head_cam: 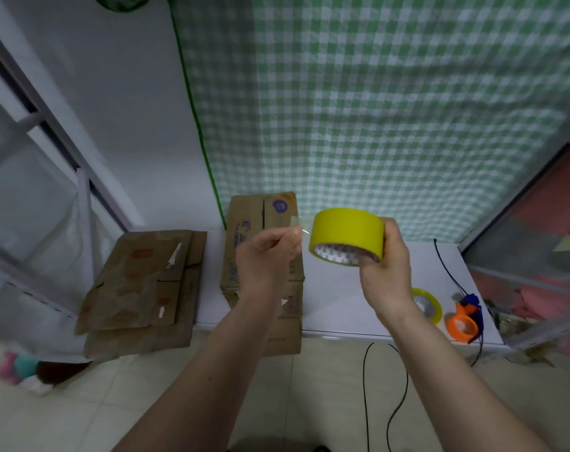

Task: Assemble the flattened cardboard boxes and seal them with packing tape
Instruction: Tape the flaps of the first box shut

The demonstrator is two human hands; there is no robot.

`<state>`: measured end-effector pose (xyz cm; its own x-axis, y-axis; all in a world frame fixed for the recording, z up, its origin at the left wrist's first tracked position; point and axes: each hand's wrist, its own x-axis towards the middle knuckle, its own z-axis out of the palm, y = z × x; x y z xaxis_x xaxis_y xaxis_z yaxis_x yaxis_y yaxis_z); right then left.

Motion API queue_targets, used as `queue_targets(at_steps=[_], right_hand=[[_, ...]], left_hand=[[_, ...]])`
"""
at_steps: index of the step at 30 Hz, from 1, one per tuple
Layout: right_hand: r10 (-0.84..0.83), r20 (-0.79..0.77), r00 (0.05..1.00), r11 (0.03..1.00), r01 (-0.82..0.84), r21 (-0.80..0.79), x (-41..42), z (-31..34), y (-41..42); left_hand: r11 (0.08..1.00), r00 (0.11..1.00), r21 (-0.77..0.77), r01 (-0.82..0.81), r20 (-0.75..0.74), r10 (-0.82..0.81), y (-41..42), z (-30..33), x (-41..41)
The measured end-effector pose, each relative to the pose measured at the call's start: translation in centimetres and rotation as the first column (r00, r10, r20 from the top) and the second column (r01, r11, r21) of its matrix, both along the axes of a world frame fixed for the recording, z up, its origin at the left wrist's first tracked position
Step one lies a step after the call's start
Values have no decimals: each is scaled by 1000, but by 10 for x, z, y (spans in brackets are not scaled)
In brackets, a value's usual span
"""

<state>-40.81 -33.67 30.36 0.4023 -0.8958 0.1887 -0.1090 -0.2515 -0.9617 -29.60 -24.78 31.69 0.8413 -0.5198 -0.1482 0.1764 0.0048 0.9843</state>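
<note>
holding yellow tape roll [347, 234] in right grip [386, 262], left grip [265, 256] pinching tape end [297, 227], flattened boxes [140, 291] beneath

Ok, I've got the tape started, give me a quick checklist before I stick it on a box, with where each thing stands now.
1. Tape roll held firmly: ok, right hand grips it.
2. Loose tape end under control: ok, left hand pinches it, pulled a little off the roll.
3. Box assembled: not ok, the box ahead and the cardboard pile lie flat.
4. Cutter within reach: ok, orange dispenser on the table.
5. Tape free of creases: cannot tell.
</note>
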Motion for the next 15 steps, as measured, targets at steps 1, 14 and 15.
queue_targets(at_steps=[1, 14, 15], right_hand=[[9, -32, 999, 999, -11, -53, -1, 0, -4], [-46, 111, 993, 882, -12, 471, 40, -52, -9], [4, 49, 999, 927, -22, 375, 41, -58, -7]], left_hand=[[999, 999, 38, -32, 17, 31, 3, -1, 4], [970, 992, 216, -109, -35, 119, 23, -35, 48], [964, 990, 235, -120, -40, 133, 26, -40, 54]])
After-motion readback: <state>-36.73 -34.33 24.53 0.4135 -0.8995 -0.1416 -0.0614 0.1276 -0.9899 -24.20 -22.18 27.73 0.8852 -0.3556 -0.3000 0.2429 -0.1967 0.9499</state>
